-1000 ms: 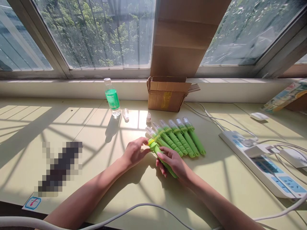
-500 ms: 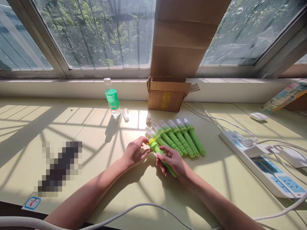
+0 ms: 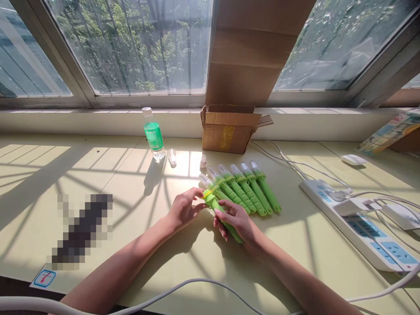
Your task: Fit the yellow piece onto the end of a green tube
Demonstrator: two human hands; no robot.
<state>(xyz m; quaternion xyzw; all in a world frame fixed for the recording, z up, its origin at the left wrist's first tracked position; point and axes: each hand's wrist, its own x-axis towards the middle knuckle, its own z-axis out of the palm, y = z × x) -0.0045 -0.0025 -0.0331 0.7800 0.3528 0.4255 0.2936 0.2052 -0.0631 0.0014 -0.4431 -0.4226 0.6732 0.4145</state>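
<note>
My right hand [image 3: 238, 221] wraps round a green light stick [image 3: 215, 204], which slants with its yellow-ringed end up and to the left. At that end, my left hand [image 3: 187, 208] has its thumb and fingers closed about the ring. No clear cap shows on this end, though fingers partly cover it. Just behind lie several similar green sticks with clear caps [image 3: 244, 183], side by side in a slanted row. Beyond them a small clear-and-white piece [image 3: 203, 161] stands on the table, and a clear cap [image 3: 172, 158] is further left.
A bottle with a green label [image 3: 153, 136] and an open cardboard box [image 3: 228, 133] stand near the window. On the right are a power strip [image 3: 344, 236] with plugs and cables, and a white case [image 3: 353, 160]. A white cable [image 3: 183, 283] crosses the front. A blurred dark patch [image 3: 82, 229] lies left.
</note>
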